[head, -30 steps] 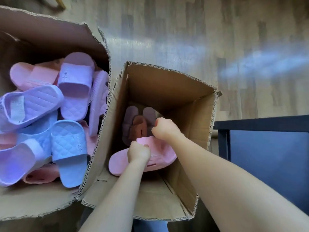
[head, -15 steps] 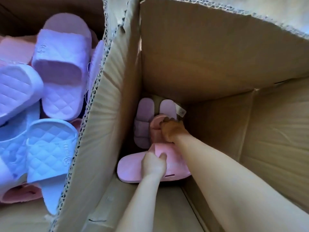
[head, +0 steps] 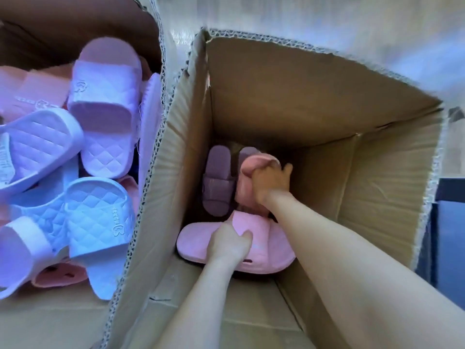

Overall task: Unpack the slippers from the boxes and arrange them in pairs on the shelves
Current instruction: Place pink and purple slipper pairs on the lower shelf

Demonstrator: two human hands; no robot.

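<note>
Cardboard box (head: 327, 109), left hand (head: 229, 244) gripping crosswise pink slipper (head: 273, 249), right hand (head: 270, 182) clutching peach slipper (head: 247, 170)

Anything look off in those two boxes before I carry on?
Nothing looks damaged. The slippers in the left box lie jumbled, colours mixed, not paired. In the right box, the left hand grips one pink slipper, the right hand a second pink slipper, beside a purple slipper.

Nothing legible. Small raised marks, possibly a brand logo with letters, on straps of lilac quilted rubber slipper (head: 105, 109) and pale blue quilted rubber slipper (head: 98, 222); too blurred to read.
</note>
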